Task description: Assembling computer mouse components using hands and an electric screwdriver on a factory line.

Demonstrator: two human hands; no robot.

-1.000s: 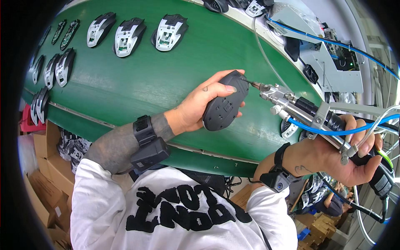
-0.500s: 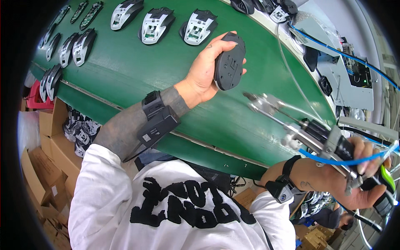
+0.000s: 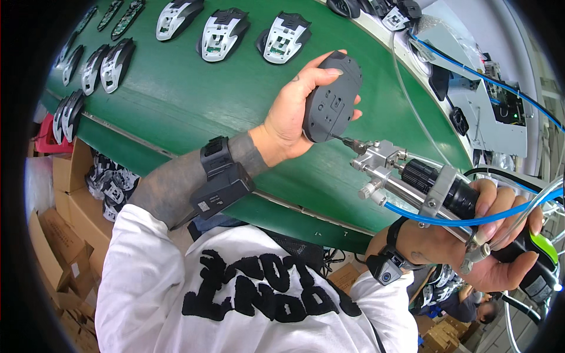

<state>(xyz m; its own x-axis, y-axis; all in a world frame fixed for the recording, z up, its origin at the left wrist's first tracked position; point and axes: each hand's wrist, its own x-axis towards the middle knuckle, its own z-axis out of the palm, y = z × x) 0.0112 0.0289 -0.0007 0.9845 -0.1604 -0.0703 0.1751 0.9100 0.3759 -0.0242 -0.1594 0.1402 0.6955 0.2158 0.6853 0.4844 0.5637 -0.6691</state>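
Note:
My left hand is closed around a black computer mouse, its underside turned up and screw holes showing. Gripped in my right hand is a powered screwdriver with a silver metal head, a black barrel and a blue hose. The driver's bit meets the mouse at a hole by its lower edge, close to my left palm. Whether a screw sits on the bit is too small to tell.
Several half-built mice with white-and-black shells, such as this mouse, lie along the far side of the green bench. Circuit boards sit at the far left. Cardboard boxes stand below left; grey equipment is at the right.
The screwdriver has moved up and left until its bit reaches the mouse. My left hand has shifted slightly right and down with the mouse.

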